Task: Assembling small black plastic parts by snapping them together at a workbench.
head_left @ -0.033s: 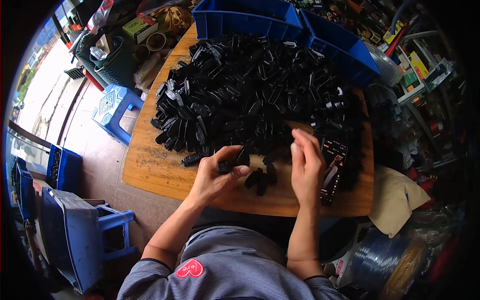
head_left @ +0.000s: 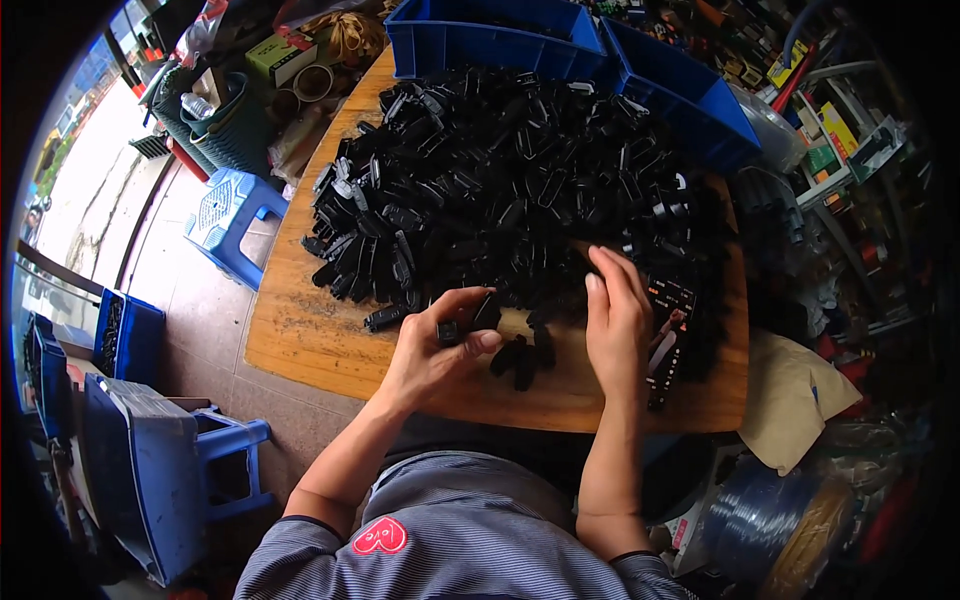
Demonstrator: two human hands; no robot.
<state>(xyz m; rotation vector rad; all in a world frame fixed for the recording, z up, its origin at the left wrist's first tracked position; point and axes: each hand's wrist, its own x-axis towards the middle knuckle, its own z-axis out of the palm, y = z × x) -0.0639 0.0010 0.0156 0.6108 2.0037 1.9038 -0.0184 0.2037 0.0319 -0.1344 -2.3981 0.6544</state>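
My left hand is closed around a small black plastic piece, which sticks out between thumb and fingers. Its exact kind cannot be made out. My right hand is raised over the table beside a phone, its fingers stretched upward and no object visible in it. Between my hands, several small black pieces lie loose on the wooden table. Just beyond both hands spreads a large heap of black plastic parts, some with shiny edges.
The phone with a lit screen is right of my right hand. Two blue bins stand along the far edge. Blue stools and a blue crate are at the left. A spool sits low at the right.
My right hand has shifted slightly away from me and a little to the right. The left hand keeps its hold on the black piece, almost unmoved.
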